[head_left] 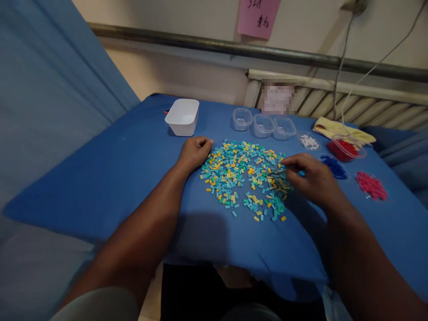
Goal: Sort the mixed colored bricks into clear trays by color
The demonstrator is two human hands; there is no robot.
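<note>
Small toy building bricks [230,162] in teal, light blue, green, yellow and orange lie in a loose spread on the blue cloth. My left hand [196,154] rests at the left edge of the bricks, fingers curled in and thumb against them; whatever is inside is hidden. Over the right edge of the spread, my right hand [310,176] is bent with its fingertips down at the bricks. A bit of teal shows between its thumb and fingers, but I cannot tell whether it is held or lies below.
Behind the bricks stand a white tub [183,117] and three clear plastic containers [263,126]. To the right are dishes of white pieces [308,142], red pieces [343,149], blue pieces [333,167] and pink pieces [371,186]. A yellow cloth [343,130] lies by the radiator [377,100].
</note>
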